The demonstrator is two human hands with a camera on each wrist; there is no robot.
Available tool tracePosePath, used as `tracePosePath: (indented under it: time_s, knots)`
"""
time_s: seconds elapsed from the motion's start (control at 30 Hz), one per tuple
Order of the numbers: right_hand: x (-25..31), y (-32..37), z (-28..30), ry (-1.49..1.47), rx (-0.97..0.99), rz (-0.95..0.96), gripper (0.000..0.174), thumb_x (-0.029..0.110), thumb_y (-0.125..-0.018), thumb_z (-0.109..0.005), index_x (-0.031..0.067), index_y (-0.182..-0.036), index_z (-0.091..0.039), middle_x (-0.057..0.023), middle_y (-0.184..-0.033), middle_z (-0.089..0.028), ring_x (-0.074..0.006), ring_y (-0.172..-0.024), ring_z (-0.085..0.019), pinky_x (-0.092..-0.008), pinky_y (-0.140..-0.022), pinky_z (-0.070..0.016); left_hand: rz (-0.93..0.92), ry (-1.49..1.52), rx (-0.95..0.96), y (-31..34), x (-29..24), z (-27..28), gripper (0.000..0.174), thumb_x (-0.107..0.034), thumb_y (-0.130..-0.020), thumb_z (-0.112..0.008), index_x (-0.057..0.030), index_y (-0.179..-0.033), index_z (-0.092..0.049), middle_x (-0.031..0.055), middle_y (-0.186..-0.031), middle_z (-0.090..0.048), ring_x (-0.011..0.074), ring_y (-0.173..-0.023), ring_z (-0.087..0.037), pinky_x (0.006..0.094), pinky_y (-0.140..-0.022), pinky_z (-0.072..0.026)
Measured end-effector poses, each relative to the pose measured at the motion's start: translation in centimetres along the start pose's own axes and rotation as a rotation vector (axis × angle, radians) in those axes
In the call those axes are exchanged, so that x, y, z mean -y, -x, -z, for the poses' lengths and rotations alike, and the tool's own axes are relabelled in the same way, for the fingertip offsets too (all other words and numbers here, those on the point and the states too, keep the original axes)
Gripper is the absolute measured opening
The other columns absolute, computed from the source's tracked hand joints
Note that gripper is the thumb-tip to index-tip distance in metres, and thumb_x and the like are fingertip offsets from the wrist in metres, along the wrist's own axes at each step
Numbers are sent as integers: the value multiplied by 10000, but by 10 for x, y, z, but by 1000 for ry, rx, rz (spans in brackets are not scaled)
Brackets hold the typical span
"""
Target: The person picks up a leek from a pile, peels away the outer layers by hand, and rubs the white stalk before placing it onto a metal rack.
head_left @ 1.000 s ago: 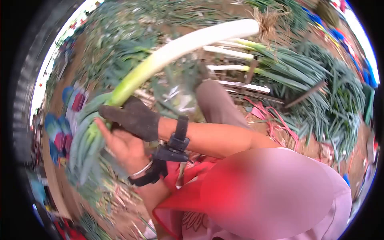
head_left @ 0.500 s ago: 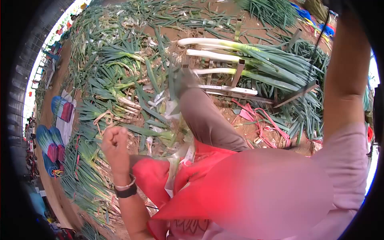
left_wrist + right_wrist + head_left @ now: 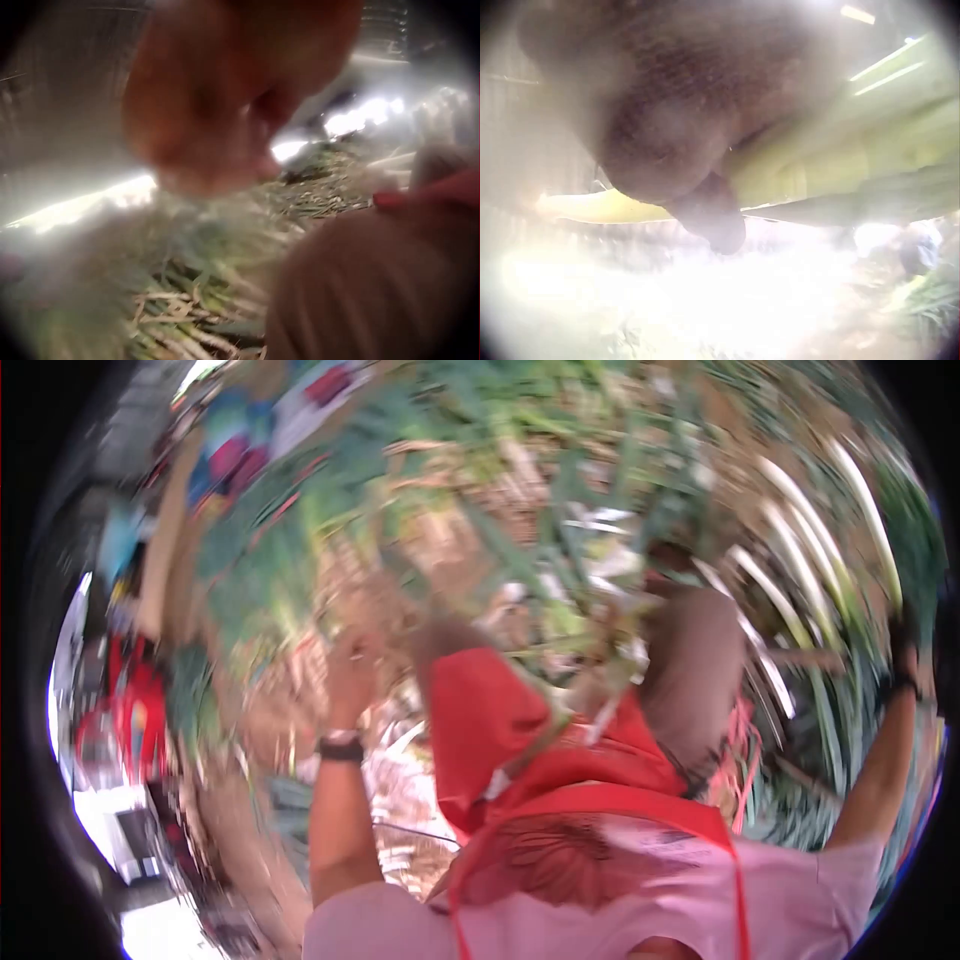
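My right hand is stretched far out to the right, gripping a leek whose white stalk points away from me. In the right wrist view the dark-gloved fingers curl round the leek, its broad green leaves running off to the right. Several more leeks lie side by side on a metal rack, just left of that hand. Bare and blurred, my left hand is raised beside my left knee. Its fingers are curled in with nothing visible between them, as the left wrist view of the hand shows.
Heaps of leeks and loose leaves cover the ground ahead and to the left. Pink ties lie beside the rack. Blue-and-red bundles stand at the far left, and a red item is nearer on that side.
Both hands were together on one large leek; the left let go and drew back to my left side. The right arm swung out right, and the head view has turned left.
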State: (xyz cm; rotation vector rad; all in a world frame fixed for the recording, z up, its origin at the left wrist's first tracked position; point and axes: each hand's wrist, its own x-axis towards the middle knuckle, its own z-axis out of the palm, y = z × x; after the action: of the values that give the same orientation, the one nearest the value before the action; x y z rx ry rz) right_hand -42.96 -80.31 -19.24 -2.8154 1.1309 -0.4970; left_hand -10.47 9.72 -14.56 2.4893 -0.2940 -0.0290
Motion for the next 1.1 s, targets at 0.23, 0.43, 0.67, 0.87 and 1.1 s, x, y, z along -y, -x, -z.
tracePosePath:
  time_s: [0.23, 0.43, 0.67, 0.87, 1.1]
  knots:
    - [46, -39, -16, 126, 41, -15, 286, 45, -876, -561, 48, -1156, -507, -147, -1080, -570, -235, -970, -576, -333, -833, -468, 429, 303, -128, -11, 117, -33, 120, -112, -835, -603, -28, -916, -627, 51, -754, -632, 112, -664, -600, 258, -597, -483]
    - [218, -79, 14, -53, -1, 217, 311, 24, -886, -555, 49, -1190, -496, -141, -1127, -568, -222, -1004, -575, -323, -858, -466, 381, -111, -127, -77, 214, -63, 329, -283, -822, -597, -32, -1034, -611, 182, -941, -644, 298, -836, -629, 385, -724, -494]
    - [485, -95, -62, -481, 360, 636, 343, 0, -897, -548, 49, -1230, -482, -133, -1181, -566, -206, -1043, -574, -312, -886, -463, 435, -176, -303, -194, 268, -75, 614, -360, -808, -652, 34, -1254, -503, 239, -1221, -544, 360, -1148, -516, 414, -971, -406]
    - [668, -64, -139, -789, 708, 919, 406, -62, -883, -552, 52, -1260, -456, -131, -1211, -566, -198, -1060, -577, -308, -899, -467, 733, -532, -97, -261, 267, -95, 728, -393, -757, -684, -8, -1325, -439, 223, -1361, -424, 385, -1273, -375, 510, -1043, -313]
    - [816, 15, -236, -1037, 1238, 373, 269, -13, -893, -552, 17, -1160, -548, -103, -1169, -574, -185, -1075, -562, -295, -914, -465, 646, 53, -62, -259, 244, -105, 662, -319, -680, -748, 47, -1161, -480, 143, -936, -548, 302, -836, -544, 427, -736, -481]
